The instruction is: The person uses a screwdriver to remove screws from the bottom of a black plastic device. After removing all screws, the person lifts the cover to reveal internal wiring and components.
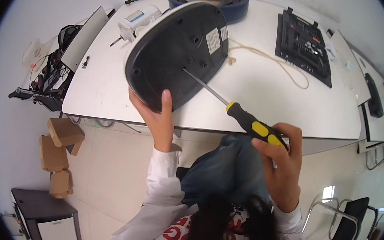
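My left hand (156,116) grips the lower edge of an appliance base (161,53), with the thumb on its black underside. The base is rounded, white-edged and tilted up above the table, its underside facing me. Several screw holes and a pale label (213,41) show on it. In my right hand (282,166) is a screwdriver (251,123) with a black and yellow handle. Its steel shaft reaches up to the underside, and the tip meets a hole near the middle. Whether a screw sits in that hole, I cannot tell.
On the white table (250,90), a white motor (137,20) and a round dark-blue part (236,10) stand behind the base. A beige cord (284,65) curls to the right, near an open black tool case (303,47). Cardboard boxes (54,153) lie on the floor at left; a chair (352,220) stands lower right.
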### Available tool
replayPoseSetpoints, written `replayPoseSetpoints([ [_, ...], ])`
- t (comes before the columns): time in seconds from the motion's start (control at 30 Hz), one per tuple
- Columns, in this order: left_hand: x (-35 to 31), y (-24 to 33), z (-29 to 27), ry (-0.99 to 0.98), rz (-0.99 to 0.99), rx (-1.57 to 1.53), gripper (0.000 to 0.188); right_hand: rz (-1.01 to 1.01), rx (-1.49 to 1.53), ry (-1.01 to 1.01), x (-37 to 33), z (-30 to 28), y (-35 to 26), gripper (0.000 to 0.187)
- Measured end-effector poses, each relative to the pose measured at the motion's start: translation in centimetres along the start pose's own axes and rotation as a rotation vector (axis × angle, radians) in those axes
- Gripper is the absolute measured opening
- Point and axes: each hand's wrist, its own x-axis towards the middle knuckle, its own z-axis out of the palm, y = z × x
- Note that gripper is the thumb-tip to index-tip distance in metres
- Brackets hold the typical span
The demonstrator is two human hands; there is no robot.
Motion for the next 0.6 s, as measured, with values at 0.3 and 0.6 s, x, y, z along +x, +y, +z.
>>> replayPoseSetpoints([
  [0.3, -7.8, 6.1, 0.5, -0.45, -0.435, -0.464, 0.039, 0.039, -0.032, 0.022, -0.5, 0.3, -0.4, 0.033],
  [0.6, -7.4, 9.7, 5.4, -0.498, -0.929, -1.01, 0.045, -0.098, -0.119, -0.05, 1.1, -1.7, -0.4, 0.053],
])
